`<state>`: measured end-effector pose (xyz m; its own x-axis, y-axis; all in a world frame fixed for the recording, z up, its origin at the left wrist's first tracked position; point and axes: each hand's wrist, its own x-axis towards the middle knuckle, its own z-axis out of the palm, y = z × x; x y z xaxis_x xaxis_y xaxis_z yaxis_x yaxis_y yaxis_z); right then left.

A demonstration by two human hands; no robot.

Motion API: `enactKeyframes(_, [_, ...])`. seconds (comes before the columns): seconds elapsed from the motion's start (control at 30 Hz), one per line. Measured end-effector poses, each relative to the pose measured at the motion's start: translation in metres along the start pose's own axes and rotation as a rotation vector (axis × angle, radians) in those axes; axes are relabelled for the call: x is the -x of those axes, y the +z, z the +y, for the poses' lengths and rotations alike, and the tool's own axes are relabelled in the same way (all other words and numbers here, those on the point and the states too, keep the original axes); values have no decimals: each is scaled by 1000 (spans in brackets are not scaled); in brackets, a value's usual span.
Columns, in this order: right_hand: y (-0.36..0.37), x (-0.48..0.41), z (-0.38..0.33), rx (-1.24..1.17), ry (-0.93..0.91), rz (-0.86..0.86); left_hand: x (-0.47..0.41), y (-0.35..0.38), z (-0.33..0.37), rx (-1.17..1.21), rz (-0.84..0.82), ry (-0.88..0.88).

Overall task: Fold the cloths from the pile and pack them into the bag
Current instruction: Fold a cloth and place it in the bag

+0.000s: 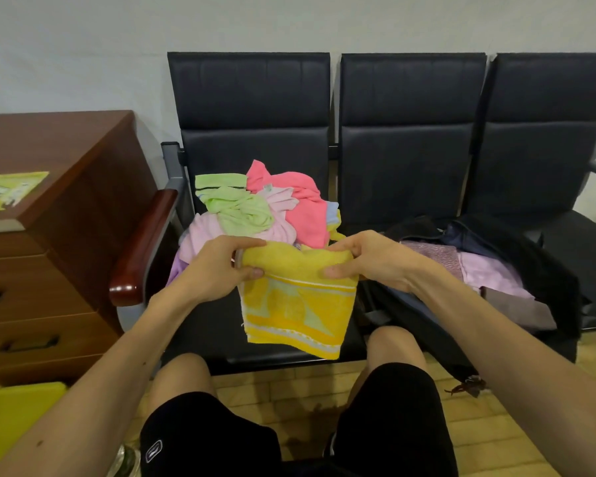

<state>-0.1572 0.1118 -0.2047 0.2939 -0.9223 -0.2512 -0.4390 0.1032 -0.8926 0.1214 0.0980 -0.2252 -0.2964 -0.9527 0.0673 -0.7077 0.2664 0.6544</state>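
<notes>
A yellow patterned cloth point(296, 304) hangs in front of the left seat, folded over at its top edge. My left hand point(217, 266) pinches its upper left corner and my right hand point(369, 259) pinches its upper right corner. Behind it a pile of cloths point(265, 208) in green, pink and pale pink lies on the left seat. An open black bag point(516, 263) rests on the middle seat to the right, with pale purple and grey cloths inside it.
A row of three dark padded seats point(406, 132) stands against the wall. A brown wooden drawer cabinet point(49, 263) with a green leaflet on top is at the left. A yellow object point(11, 418) sits at the lower left. My knees are below.
</notes>
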Motion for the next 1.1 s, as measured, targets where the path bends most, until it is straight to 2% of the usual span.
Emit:
enactKeyframes(0.07, [5, 3, 2, 110, -14, -17, -1, 3, 1, -39, -14, 24])
enactKeyframes(0.2, [15, -5, 14, 431, -54, 130, 0, 7, 1, -68, -10, 26])
enactKeyframes(0.47, [3, -8, 17, 533, -172, 159, -1, 2, -3, 8, 8, 104])
enactKeyframes(0.53, [0, -7, 22, 449, -176, 121, -1, 4, -9, 82, 46, 93])
enactKeyframes(0.6, [-3, -1, 22, 237, -136, 47, 5, 3, -2, 311, 71, 8])
enactKeyframes(0.7, [-4, 15, 8, -360, -113, -22, 14, 2, 11, 776, 40, -10])
enactKeyframes(0.77, [4, 22, 3, -736, -97, -9, 15, 3, 23, 867, 124, 27])
enactKeyframes(0.8, [12, 24, 4, -843, -82, -23, 15, 4, 27, 838, 195, 41])
enactKeyframes(0.83, [23, 26, 7, -877, -63, -59, 14, 5, 31, 800, 260, 40])
enactKeyframes(0.9, [49, 27, 18, -800, -29, -160, 12, 8, 31, 698, 374, 16])
enactKeyframes(0.97, [65, 27, 23, -711, 1, -147, 11, 9, 26, 646, 399, -36])
enactKeyframes(1.0, [68, 26, 24, -704, 16, -100, 11, 10, 24, 692, 368, -80])
enactKeyframes(1.1, [63, 24, 23, -720, 2, -38, 16, 13, 22, 1129, 181, -234])
